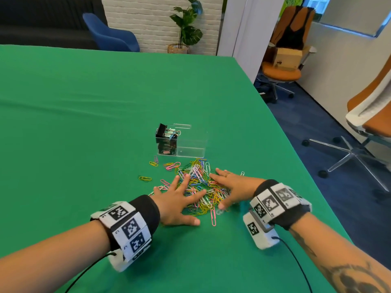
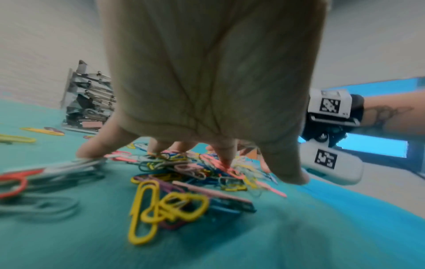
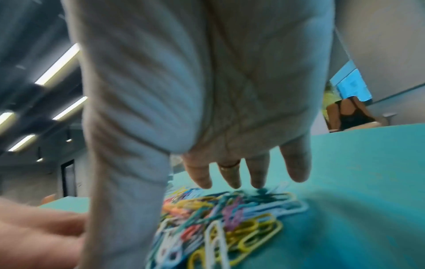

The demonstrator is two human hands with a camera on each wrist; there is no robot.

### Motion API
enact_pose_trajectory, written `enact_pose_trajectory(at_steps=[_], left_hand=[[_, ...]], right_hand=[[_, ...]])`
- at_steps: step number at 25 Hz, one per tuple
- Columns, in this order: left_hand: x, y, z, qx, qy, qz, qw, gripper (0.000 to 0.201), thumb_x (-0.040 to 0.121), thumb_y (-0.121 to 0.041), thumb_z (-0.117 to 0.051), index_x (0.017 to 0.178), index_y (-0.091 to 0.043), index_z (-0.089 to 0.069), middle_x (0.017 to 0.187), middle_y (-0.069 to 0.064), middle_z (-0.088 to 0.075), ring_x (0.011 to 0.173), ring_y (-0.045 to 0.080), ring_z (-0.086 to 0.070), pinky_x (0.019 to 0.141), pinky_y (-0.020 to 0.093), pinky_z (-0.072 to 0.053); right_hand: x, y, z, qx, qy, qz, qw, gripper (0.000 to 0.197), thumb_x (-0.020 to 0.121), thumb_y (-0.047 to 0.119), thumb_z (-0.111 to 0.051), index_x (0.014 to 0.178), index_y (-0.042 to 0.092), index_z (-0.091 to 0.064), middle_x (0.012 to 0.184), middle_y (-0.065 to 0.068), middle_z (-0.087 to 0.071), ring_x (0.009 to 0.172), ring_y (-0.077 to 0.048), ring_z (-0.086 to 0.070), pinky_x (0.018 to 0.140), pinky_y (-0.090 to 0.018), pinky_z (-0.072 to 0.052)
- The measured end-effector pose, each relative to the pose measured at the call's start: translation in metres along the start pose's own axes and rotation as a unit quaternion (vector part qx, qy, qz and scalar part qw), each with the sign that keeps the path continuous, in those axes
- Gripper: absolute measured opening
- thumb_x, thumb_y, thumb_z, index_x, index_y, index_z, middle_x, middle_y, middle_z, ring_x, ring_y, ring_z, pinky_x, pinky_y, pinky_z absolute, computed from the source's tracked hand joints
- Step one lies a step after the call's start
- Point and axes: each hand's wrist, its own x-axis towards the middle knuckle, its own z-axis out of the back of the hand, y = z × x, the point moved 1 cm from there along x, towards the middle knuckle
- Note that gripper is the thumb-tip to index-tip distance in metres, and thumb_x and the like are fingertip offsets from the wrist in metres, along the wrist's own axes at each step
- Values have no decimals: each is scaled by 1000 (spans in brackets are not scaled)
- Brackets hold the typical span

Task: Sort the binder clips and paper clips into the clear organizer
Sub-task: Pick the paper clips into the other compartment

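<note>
Hands flat, fingers spread: left hand (image 1: 179, 200) and right hand (image 1: 229, 185) bracket the multicoloured paper-clip heap (image 1: 200, 187), likely to gather it. Small clear plastic organizer (image 1: 191, 142) at twelve o'clock; black binder clips (image 1: 166, 136) fill its left compartment.

paper clips (image 1: 201, 187): partly buried under both palms
organizer (image 2: 89, 102): right side blocked by the left hand (image 2: 207, 81)
right wrist view: pretty smeary
</note>
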Motion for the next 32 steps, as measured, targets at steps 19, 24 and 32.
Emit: enact_pose_trajectory(at_steps=[19,24,32], left_hand=[[16,77,70,-195,-400,150,883,114,49,-39,-88,141,-17,-24,141,22,-29,131,36,-32,109,47,-33],[27,87,83,-227,-390,131,883,86,52,-34,-87,122,-9,-44,122,16,-49,112,31,-50,98,39,-42],[18,92,99,-229,-372,64,897,70,73,-19,-75,134,-18,-41,125,16,-41,98,25,-49,100,38,-43]], right_hand=[[-8,48,-26,-2,-98,-81,992,113,63,75,-59,146,38,7,158,-9,1,146,-33,-1,110,-60,-26],[2,49,-21,21,-102,-82,991,106,64,68,-65,147,35,-7,156,-13,-7,144,-35,-7,109,-56,-32],[1,46,-24,18,-122,-79,989,104,65,69,-62,147,35,-8,155,-12,-10,143,-34,-9,109,-53,-34]])
